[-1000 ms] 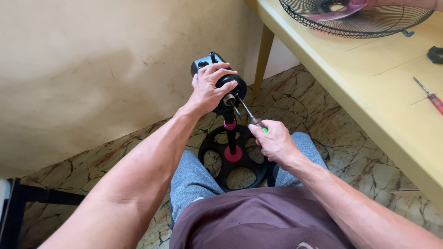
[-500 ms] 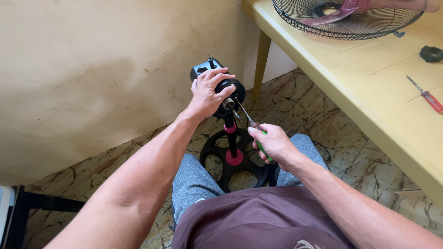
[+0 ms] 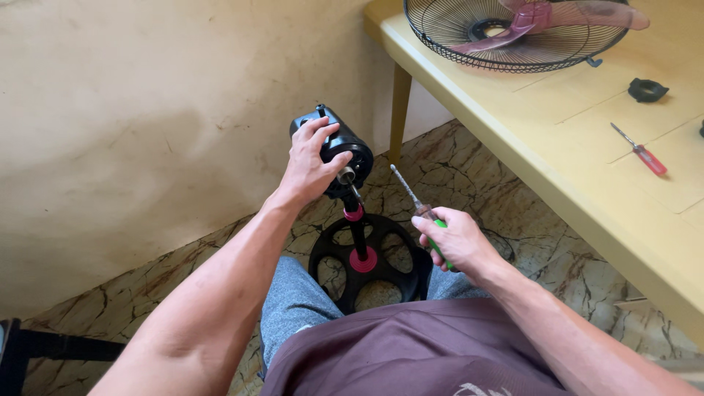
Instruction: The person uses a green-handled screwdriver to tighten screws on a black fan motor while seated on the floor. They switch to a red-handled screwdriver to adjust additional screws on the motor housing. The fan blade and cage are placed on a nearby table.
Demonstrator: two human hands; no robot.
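1. Screwdriver, green handle: shaft slants up and to the left, tip free in the air just right of the fan motor housing, not touching it.
2. Open gap between tip and housing; yellow table edge near on the right, wall on the left.
3. Right hand: fingers clamped round the handle.
4. Left hand: fingers curled over the housing, gripping it atop the black stand.
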